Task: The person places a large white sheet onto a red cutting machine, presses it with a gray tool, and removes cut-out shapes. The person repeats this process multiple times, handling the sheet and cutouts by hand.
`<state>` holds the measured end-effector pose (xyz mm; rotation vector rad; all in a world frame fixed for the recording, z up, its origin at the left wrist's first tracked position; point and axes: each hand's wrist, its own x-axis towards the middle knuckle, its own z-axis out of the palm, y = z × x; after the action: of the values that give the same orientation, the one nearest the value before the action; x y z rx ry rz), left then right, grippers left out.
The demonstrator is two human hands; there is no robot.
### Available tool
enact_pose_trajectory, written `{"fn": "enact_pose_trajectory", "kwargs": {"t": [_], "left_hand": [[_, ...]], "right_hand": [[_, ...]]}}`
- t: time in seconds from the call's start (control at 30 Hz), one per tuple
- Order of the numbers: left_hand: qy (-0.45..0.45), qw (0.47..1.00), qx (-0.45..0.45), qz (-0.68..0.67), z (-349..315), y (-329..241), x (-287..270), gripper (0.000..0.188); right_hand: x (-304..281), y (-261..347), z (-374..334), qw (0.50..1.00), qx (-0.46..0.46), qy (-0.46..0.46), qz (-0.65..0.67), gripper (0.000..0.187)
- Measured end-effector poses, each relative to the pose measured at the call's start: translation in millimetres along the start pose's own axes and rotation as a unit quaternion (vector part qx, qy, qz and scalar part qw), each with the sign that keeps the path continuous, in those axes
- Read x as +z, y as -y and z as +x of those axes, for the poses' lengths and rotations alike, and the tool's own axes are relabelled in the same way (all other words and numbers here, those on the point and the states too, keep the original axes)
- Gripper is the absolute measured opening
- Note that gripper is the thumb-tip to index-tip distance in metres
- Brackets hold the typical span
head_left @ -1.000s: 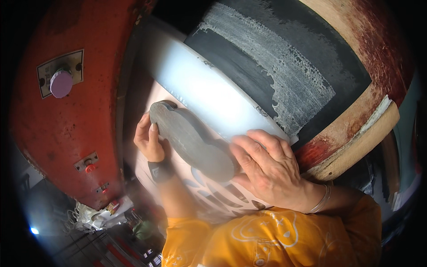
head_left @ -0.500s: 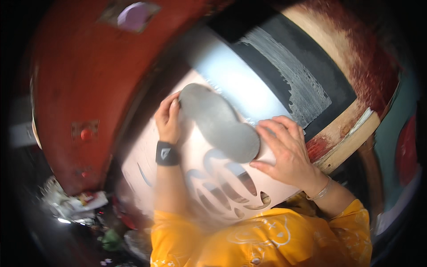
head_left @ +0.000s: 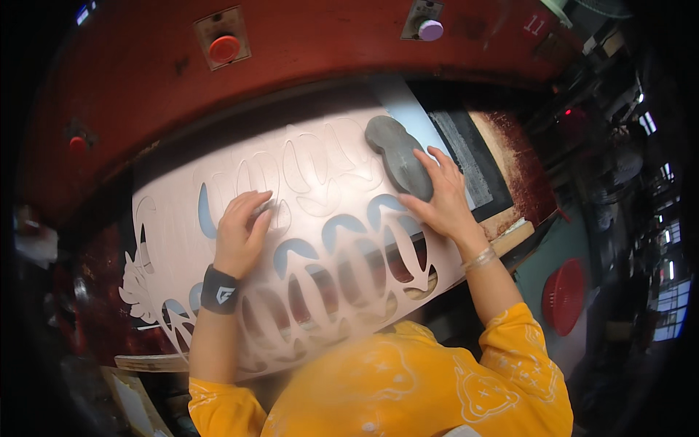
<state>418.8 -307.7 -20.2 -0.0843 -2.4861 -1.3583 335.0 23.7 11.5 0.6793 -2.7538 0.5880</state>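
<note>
A pale pink sheet (head_left: 320,164) spreads before me, with rows of sole-shaped outlines and open cut-outs. On its far right part lies a grey sole-shaped cutting die (head_left: 397,153). My right hand (head_left: 443,197) grips the die's near end, thumb on one side and fingers on the other. Over the left middle of the sheet is my left hand (head_left: 244,229), wearing a black wristband. Its fingers are bent, with the thumb apart from them, beside a cut outline. Nothing held shows there, though the palm side is partly hidden.
A red machine beam (head_left: 306,62) crosses behind the sheet, bearing a red button (head_left: 224,49) and a lilac button (head_left: 431,30). Right of the sheet lie a black mat (head_left: 489,164) and a wooden board edge (head_left: 513,235). A red basket (head_left: 564,295) stands beyond, at right.
My view has turned, bringing more of the sheet and beam into sight. My left hand has let go of the die and moved left over the sheet. My right hand stays at the die.
</note>
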Motion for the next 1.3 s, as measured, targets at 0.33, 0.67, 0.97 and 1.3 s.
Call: {"fn": "enact_pose_trajectory", "kwargs": {"t": [0.33,0.67,0.97,1.3], "left_hand": [[-0.037,0.997,0.052,0.041,-23,20,-4,0.024],[-0.022,0.996,0.052,0.068,-21,13,-6,0.025],[-0.018,0.999,0.014,0.047,-23,17,-6,0.026],[-0.010,0.995,0.018,0.096,-21,19,-7,0.024]], "right_hand": [[25,5,11,0.999,0.045,-0.004,-0.019,0.048],[26,6,13,0.998,0.050,-0.006,-0.026,0.047],[23,-2,12,0.999,0.026,-0.014,0.014,0.047],[-2,-56,-25,0.930,0.165,-0.119,0.306,0.036]]}}
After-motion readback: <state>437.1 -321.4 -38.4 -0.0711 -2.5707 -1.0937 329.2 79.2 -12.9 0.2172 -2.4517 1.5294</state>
